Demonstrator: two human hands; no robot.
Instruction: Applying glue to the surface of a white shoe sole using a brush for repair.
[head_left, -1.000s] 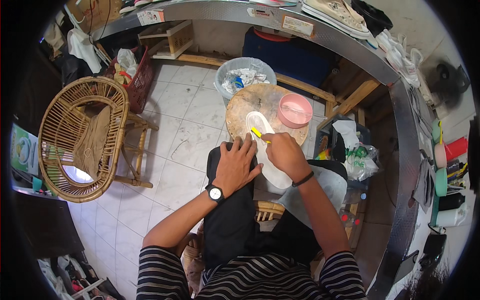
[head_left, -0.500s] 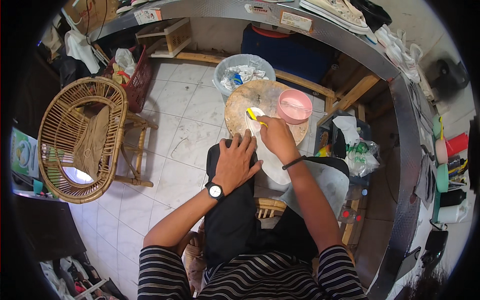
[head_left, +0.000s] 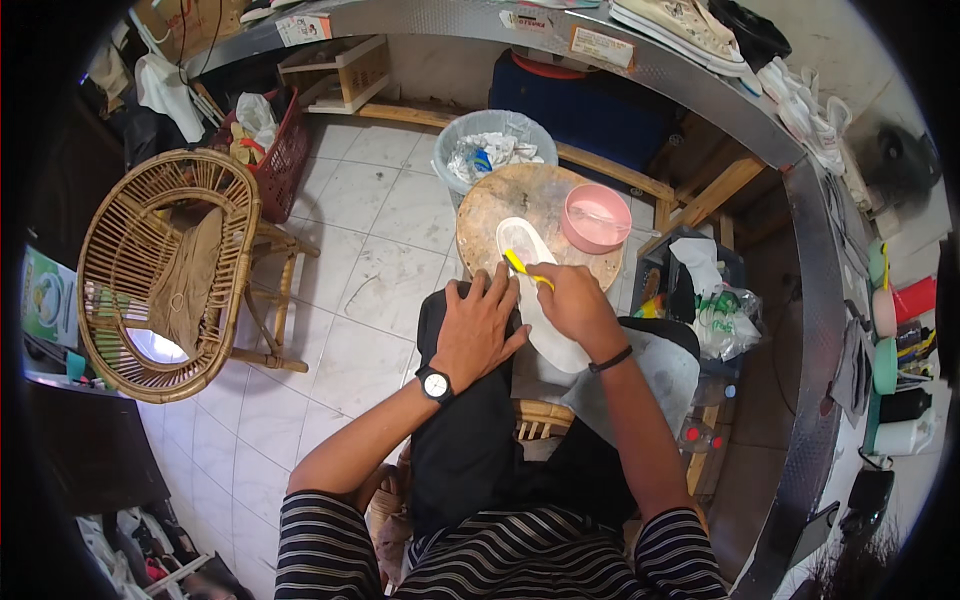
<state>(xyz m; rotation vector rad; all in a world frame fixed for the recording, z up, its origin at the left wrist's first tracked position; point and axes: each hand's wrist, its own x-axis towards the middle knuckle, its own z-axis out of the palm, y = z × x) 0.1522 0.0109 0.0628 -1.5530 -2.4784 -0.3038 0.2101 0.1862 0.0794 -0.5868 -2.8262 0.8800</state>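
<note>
Woven rattan chair [head_left: 165,270], rough wooden stump [head_left: 535,215]; glossy pink plastic bowl [head_left: 596,217], smooth white insole [head_left: 540,295], glazed floor tiles [head_left: 370,260]

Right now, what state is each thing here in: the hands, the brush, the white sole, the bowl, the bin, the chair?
Left hand: flat, pressing on the knee.
Right hand: closed around the yellow brush.
White sole: lying lengthwise, tip on the round wooden stool.
Pink bowl: upright, open.
Grey bin: uncovered, holding crumpled waste.
Rattan chair: unoccupied, brown cloth draped inside.

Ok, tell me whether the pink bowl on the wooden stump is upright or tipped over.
Upright. The pink bowl sits flat on the round wooden stump with its open mouth facing up, and its inside bottom shows.
</note>
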